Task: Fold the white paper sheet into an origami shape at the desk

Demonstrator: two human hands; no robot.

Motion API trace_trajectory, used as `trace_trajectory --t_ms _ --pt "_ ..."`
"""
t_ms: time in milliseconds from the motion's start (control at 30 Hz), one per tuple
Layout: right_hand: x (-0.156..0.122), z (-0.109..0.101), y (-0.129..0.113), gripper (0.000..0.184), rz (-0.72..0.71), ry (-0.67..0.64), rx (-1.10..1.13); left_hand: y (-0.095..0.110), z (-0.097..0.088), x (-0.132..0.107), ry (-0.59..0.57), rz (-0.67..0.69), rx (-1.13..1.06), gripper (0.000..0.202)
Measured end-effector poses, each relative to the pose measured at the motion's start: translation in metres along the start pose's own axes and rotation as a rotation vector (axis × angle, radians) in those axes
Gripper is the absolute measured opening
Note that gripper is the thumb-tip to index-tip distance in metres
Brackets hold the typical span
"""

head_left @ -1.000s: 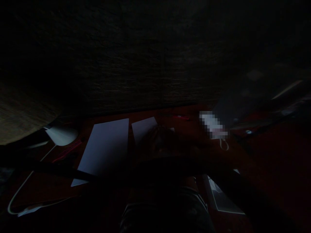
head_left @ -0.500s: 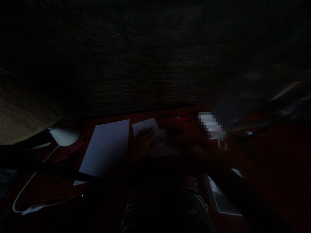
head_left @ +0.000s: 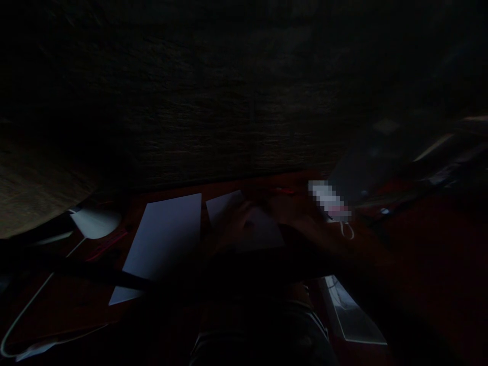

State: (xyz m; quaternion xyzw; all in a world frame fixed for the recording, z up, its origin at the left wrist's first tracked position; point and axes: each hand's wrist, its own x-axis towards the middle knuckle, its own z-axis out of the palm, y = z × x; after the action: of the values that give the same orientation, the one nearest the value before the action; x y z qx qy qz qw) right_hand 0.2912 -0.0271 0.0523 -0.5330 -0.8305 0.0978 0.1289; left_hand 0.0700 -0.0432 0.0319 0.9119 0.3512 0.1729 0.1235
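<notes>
The scene is very dark. A sheet of pale paper (head_left: 263, 229) lies on the reddish-brown table (head_left: 301, 178) in front of me. My left hand (head_left: 238, 218) rests over the left part of this sheet; its fingers are blurred and dim. At the sheet's right side is my right hand (head_left: 284, 211), its fingers lost in shadow, so I cannot make out whether anything is in them. Left of both hands lies a larger white sheet (head_left: 168, 231), apart from the first one.
A white cone-shaped object (head_left: 95, 222) with a pale cord (head_left: 28, 305) sits at the left, near a red object (head_left: 109, 244). A thin red item (head_left: 285, 191) lies at the back. Right of it is a blurred-out pale object (head_left: 328, 201) with a loop (head_left: 346, 231).
The view has shifted slightly. My left hand has moved a little right over the smaller sheet, and my right hand has shifted slightly towards the right.
</notes>
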Motion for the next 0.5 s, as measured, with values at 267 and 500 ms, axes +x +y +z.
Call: trace_trajectory --t_ms 267,500 --pt "0.028 -0.016 0.028 0.046 0.342 0.272 -0.069 -0.016 0.003 -0.008 0.057 -0.102 -0.048 0.044" --pt "0.018 0.008 0.067 0.041 0.295 0.180 -0.058 -0.023 -0.011 -0.008 0.090 -0.333 -0.107 0.050"
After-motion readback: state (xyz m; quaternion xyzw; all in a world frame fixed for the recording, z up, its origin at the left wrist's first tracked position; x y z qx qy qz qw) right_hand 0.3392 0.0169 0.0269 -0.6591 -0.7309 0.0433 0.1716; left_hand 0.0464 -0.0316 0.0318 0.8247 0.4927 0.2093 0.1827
